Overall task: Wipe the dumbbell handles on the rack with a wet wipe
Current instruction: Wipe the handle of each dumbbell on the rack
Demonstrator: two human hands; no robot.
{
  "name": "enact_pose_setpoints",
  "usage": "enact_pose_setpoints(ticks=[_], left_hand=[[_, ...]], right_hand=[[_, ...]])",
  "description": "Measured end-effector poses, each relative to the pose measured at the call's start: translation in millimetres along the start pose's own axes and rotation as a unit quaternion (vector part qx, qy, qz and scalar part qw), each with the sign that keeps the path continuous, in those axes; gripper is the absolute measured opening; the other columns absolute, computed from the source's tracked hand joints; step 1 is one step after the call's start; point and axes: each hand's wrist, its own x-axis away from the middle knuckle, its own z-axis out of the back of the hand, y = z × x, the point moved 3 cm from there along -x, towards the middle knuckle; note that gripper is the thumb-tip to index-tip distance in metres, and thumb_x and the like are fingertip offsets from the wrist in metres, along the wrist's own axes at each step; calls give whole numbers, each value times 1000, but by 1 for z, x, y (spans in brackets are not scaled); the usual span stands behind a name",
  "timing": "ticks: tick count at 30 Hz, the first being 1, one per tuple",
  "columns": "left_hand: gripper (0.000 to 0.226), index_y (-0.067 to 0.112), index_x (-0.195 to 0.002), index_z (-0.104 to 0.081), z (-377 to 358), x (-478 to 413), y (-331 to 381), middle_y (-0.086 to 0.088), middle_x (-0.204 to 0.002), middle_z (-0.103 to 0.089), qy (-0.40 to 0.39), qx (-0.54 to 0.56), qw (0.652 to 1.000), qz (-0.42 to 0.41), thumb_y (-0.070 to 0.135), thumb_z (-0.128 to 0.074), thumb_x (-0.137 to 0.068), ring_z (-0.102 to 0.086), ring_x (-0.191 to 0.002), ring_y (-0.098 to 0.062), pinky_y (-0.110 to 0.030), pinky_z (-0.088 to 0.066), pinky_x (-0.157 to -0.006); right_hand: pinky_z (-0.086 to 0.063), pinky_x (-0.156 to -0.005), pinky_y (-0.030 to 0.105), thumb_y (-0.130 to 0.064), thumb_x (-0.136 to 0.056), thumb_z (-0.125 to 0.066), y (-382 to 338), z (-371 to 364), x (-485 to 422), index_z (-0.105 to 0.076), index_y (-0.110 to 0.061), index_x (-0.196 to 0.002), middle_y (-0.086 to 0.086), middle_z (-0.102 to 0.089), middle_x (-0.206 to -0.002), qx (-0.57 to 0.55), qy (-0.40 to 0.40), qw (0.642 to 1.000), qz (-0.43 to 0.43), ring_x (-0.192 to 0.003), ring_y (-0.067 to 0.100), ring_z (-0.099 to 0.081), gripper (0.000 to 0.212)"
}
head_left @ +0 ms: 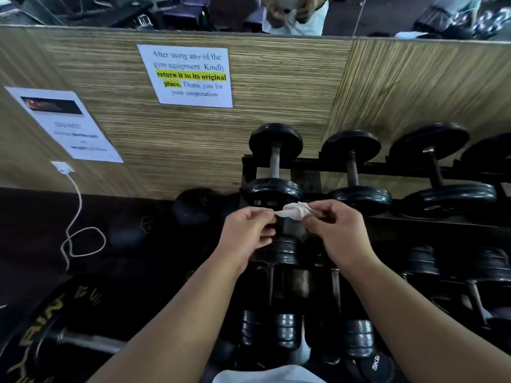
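Right in front of the rack, a crumpled white wipe is held between both hands. One end is pinched by the curled thumb and fingers of the left hand, the other by those of the right hand. The wipe is seen against the near disc of the leftmost dumbbell on the rack's top row; whether it touches that disc cannot be told.

The top row is made up of round, matte black discs joined by thin, dull grey metal handles, laid across black rails. The lower rows of the rack are lost in shadow: ribbed dark ends and a few pale bars are all that can be made out, and part is covered by the forearms.

Behind the rack, a wall panel with a fine, striped, straw-like grain is seen, and a printed notice with a yellow highlighted line is fixed to it. Left of the rack, a white cable is looped over the dark floor, and a black weight plate with gold lettering is cut off by the edge.
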Motion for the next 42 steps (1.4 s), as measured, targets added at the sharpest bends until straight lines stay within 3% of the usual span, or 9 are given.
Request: enact_pose_setpoints(ticks=[5,8,10,13,17,24,30,35,42], left_hand=[[61,18,-129,-60,7,-88,15,0,-130,-63,150,-166,972,-71,63,-66,-88,-64,-105,-16,-27,-54,-85],[83,17,-146,-50,-14,-127,26,-10,-148,-50,156,-217,963,-33,73,-60,-85,-56,-128,-32,-44,-51,-103],[85,14,-151,-45,-30,-144,29,-14,-151,-46,151,-258,954,16,70,-60,-90,-45,-137,-37,-43,-43,-100],[67,16,-138,-57,-41,-156,27,-10,-140,-56,212,-222,951,41,62,-63,-90,-50,-129,-35,-40,-45,-91],[35,20,-116,-69,-47,-147,13,0,-125,-65,295,-132,941,-104,41,-58,-90,-56,-120,-24,-41,-47,-106],[39,21,-100,-73,-49,-152,-3,6,-106,-67,323,-194,897,-232,44,-47,-83,-59,-99,-20,-39,-50,-88],[26,15,-78,-60,-47,-154,-8,8,-87,-55,338,-213,875,-273,39,-52,-84,-55,-78,-22,-47,-51,-69],[33,12,-76,-57,-47,-155,-13,4,-83,-54,334,-205,862,-321,44,-60,-86,-54,-74,-24,-48,-50,-65],[73,4,-86,-61,-34,-161,-24,-7,-91,-55,266,-254,815,-447,77,-61,-82,-56,-77,-25,-44,-50,-66]], right_hand=[[-60,-87,33,-12,-82,-81,-13,0,-40,-75,-21,-99,-3,-77,-93,38,31,999,15,-89,12,-73,20],[-60,-90,37,-13,-83,-81,-20,2,-65,-75,-20,-100,0,-77,-94,33,46,998,14,-92,16,-73,19],[-59,-92,41,-12,-83,-80,-21,3,-84,-75,-22,-99,0,-77,-95,31,53,998,9,-94,16,-73,19],[-61,-88,44,-13,-85,-78,-19,3,-115,-75,-21,-101,2,-77,-95,33,55,998,3,-92,22,-74,18],[-58,-77,32,-10,-83,-76,-6,-11,-158,-75,-22,-98,-1,-76,-89,55,32,998,-16,-82,17,-73,19],[-49,-66,20,-17,-87,-74,16,-48,-225,-75,-25,-95,-9,-72,-85,129,-55,990,-22,-72,3,-65,11],[-43,-61,14,-30,-84,-77,32,-68,-238,-62,-23,-93,-12,-65,-90,136,60,989,-19,-84,3,-62,19],[-55,-81,26,-46,-80,-78,45,-72,-233,-71,-24,-104,-7,-69,-103,144,-45,989,-2,-93,5,-66,33],[-54,-97,31,-21,-82,-80,40,-73,-238,-72,-27,-112,-9,-68,-112,152,-32,987,40,-101,3,-65,31]])
